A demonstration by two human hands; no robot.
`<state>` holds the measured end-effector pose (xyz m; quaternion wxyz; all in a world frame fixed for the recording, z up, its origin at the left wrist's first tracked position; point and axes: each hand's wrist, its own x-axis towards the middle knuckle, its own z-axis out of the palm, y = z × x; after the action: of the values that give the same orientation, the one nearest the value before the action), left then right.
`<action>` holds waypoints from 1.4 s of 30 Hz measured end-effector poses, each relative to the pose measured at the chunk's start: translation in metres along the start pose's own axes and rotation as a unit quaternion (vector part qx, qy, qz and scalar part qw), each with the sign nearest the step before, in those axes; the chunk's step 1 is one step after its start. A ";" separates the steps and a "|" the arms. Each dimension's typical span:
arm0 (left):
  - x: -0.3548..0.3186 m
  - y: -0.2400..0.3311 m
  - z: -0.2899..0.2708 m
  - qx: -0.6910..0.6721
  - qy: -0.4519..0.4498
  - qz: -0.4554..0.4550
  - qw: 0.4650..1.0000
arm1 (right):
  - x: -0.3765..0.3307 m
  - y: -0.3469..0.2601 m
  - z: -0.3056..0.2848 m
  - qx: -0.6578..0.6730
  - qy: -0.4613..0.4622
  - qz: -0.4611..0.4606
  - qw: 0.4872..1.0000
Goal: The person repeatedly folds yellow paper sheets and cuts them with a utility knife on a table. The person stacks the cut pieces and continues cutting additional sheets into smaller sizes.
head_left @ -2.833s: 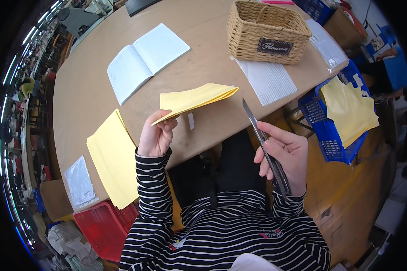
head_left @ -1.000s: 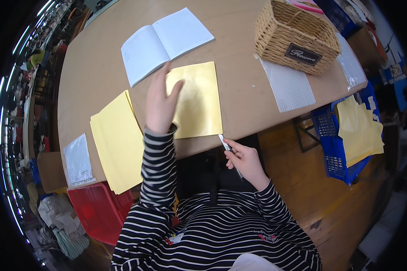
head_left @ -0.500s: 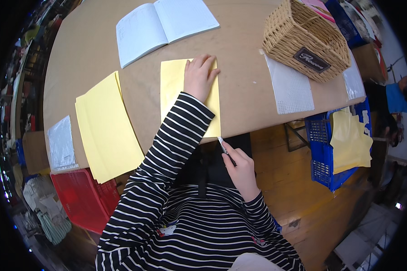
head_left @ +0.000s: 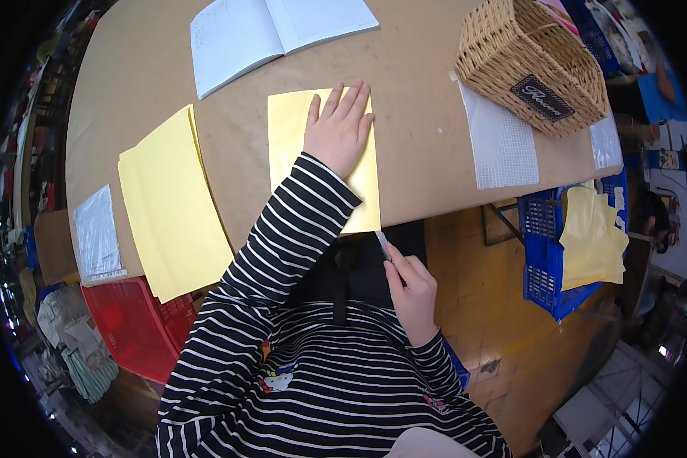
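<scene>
My left hand (head_left: 337,131) lies flat with fingers stretched on a yellow paper sheet (head_left: 284,133) at the table's near edge, its fingertips close to the sheet's right side. Below the table edge, my right hand (head_left: 414,298) is closed around a utility knife (head_left: 382,243). The knife's blade points up at the sheet's near right corner; whether it touches the paper I cannot tell. Left of my striped left sleeve, a stack of yellow sheets (head_left: 172,210) overhangs the table edge.
An open notebook (head_left: 324,21) lies at the back. A wicker basket (head_left: 500,65) stands at right, over a whitish sheet (head_left: 504,149). Beyond the near edge are a blue crate (head_left: 540,263) with yellow pieces (head_left: 590,240) and a red crate (head_left: 122,320). A clear-wrapped packet (head_left: 96,233) lies far left.
My left hand has flattened on the sheet, its fingers straighter than before. The knife in my right hand has dropped slightly away from the corner. The whole view has shifted a little.
</scene>
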<state>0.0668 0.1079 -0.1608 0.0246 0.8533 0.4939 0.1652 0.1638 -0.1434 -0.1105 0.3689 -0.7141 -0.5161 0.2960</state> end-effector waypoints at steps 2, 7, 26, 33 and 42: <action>0.000 0.001 -0.001 -0.001 0.003 -0.001 1.000 | -0.003 -0.001 -0.003 -0.002 0.001 0.001 1.000; 0.000 -0.001 0.000 -0.010 0.005 0.002 1.000 | -0.004 -0.001 -0.008 0.020 -0.010 0.019 1.000; -0.001 -0.003 0.001 -0.022 0.012 0.012 1.000 | 0.006 0.005 -0.012 0.022 -0.027 0.012 0.999; -0.002 -0.003 0.003 -0.012 0.013 0.013 1.000 | 0.027 0.002 -0.009 0.013 -0.037 0.027 0.999; -0.007 0.003 -0.001 -0.022 0.023 0.018 0.999 | 0.028 -0.004 -0.007 0.002 -0.029 0.045 0.999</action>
<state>0.0655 0.1009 -0.1609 0.0286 0.8574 0.4748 0.1963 0.1752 -0.1168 -0.1046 0.3416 -0.7272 -0.4932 0.3335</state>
